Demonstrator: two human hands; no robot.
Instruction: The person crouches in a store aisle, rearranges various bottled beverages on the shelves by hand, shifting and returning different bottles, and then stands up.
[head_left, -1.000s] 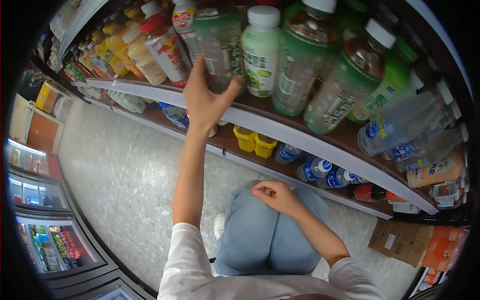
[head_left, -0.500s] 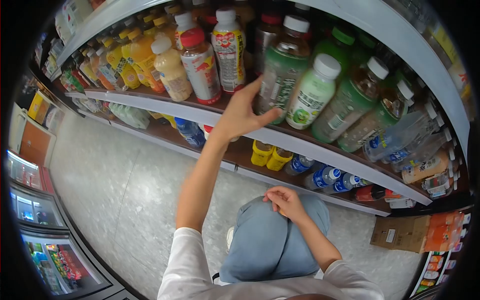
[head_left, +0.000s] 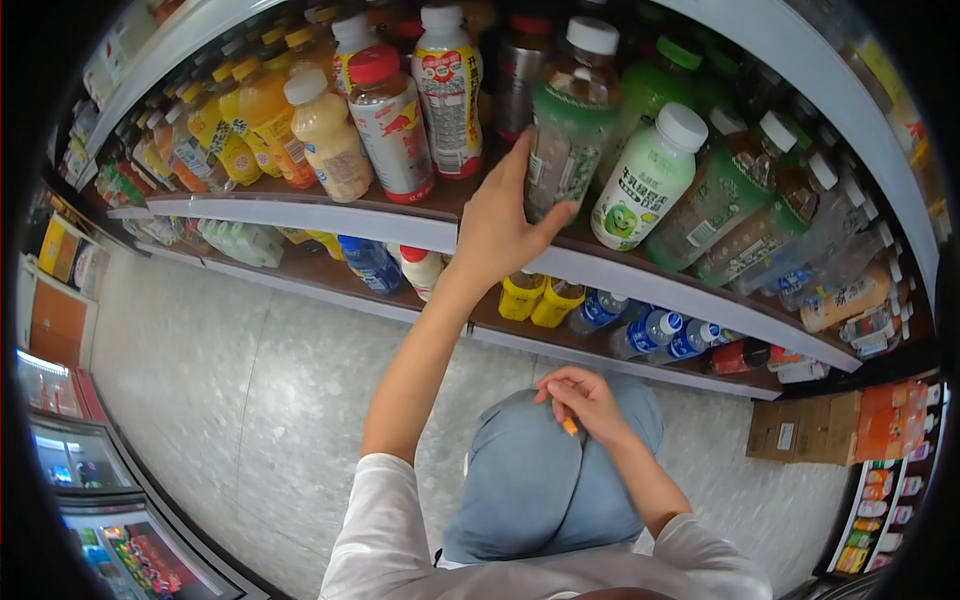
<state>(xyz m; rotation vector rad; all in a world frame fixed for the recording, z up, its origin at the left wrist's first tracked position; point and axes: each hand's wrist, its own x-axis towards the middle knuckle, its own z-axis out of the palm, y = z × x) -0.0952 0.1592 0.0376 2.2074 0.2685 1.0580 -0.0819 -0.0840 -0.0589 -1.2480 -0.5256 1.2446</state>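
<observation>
on the brown upper shelf (head_left: pixel 432 207), one red-capped plastic bottle with a white label (head_left: pixel 392 130) stands left of the left hand (head_left: pixel 500 235), whose thumb and fingers reach around one white-capped clear bottle with a green sleeve (head_left: pixel 575 120); contact seems made, the bottle apparently unlifted, though i cannot tell how firmly it's gripped. below sit two yellow plastic containers (head_left: pixel 540 300). one bare right hand (head_left: pixel 590 397) curls above the lap, one small orange object (head_left: pixel 570 426) under its fingers, hold unclear. farther right stands one pale-green, white-capped bottle (head_left: pixel 645 180).
</observation>
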